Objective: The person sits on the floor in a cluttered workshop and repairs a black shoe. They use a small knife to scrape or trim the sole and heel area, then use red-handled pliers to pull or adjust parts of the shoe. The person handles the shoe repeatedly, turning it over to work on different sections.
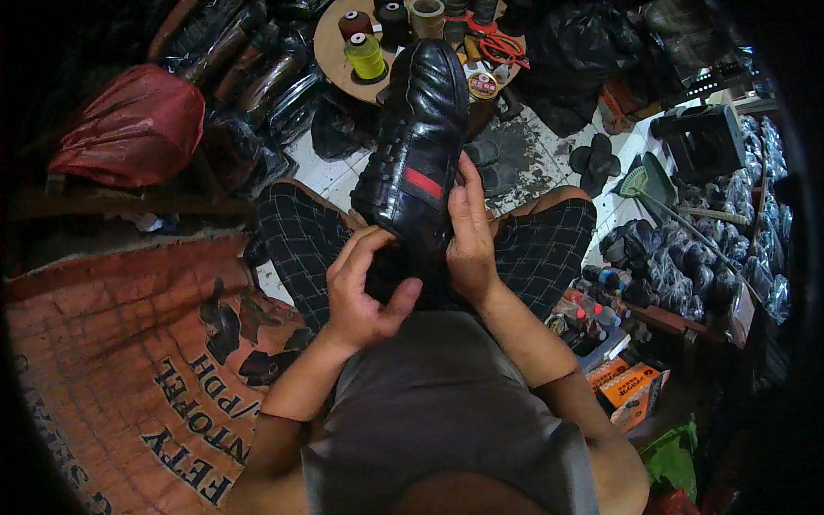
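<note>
A black leather shoe [418,137] with a red stripe on its side is held up above my lap, its toe pointing away from me. My left hand [365,287] is at the heel end, fingers curled at the collar and thumb standing apart. Along the shoe's right side lies my right hand [470,232], fingers pressed against the leather. The heel and the shoe's inside are dark and partly hidden by my hands.
Beyond the shoe stands a round table [330,51] with a yellow thread spool [366,58], darker spools and orange-handled tool [502,49]. An orange printed sack [129,343] spreads at left. A green dustpan [648,182], plastic-wrapped goods [669,257] and orange boxes [631,386] are at right.
</note>
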`<state>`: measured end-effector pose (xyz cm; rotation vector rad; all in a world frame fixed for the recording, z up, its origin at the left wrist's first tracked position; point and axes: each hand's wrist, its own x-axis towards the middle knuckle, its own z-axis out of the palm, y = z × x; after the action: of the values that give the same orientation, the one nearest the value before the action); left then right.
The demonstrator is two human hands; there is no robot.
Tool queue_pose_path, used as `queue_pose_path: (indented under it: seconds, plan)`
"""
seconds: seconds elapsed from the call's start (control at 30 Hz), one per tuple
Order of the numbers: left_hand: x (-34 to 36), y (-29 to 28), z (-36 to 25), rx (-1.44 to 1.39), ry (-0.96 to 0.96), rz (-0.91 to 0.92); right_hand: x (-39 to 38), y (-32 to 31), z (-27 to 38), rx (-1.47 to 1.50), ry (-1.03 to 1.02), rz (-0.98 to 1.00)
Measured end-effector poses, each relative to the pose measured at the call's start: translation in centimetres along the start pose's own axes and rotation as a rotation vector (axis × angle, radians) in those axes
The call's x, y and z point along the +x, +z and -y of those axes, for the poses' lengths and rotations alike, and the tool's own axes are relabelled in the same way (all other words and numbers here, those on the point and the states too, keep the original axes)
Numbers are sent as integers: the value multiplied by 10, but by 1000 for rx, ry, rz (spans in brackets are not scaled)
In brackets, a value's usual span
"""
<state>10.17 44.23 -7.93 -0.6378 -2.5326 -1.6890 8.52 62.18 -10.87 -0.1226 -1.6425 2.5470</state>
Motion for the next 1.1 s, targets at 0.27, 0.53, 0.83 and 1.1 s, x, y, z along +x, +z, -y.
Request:
queue_pose_path:
  seconds: [0.27,0.53,0.83,1.1]
  plan:
    - [24,-5,-21,-731,-373,119,-4,1,2,-102,-30,-18]
    - [16,6,-31,21,-61,164,3,-12,-26,340,85,32]
    - [-3,8,-25,314,144,180,35,-36,6,608,-87,-1]
    - [1,-6,-23,298,147,242,32,-38,19,470,-32,-188]
